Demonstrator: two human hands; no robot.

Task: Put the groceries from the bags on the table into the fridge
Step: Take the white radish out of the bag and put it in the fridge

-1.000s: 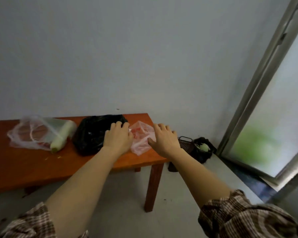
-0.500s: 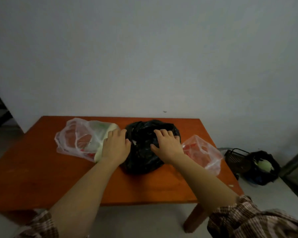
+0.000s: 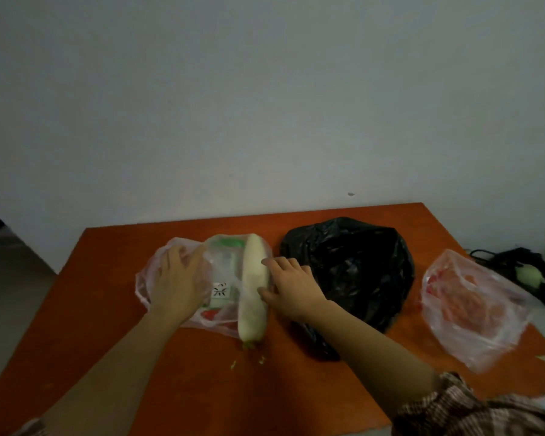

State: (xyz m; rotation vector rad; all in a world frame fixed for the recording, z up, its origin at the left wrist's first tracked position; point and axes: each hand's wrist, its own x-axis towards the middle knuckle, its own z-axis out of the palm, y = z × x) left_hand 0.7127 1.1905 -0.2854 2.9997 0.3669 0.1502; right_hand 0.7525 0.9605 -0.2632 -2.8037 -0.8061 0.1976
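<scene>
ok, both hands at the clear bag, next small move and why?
Probably curl the right hand round the white radish and slide it out, left hand pinning the clear bag: its near end seems to stick out of the bag, and the right hand touches its side.

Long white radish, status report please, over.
Left hand flat on clear plastic bag. Right hand touching long white radish, not lifted. Black plastic bag close on right.

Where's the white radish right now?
Head view, left-centre of the table: the white radish lies at the right edge of the clear bag, between the left hand and right hand, just left of the black bag.
</scene>
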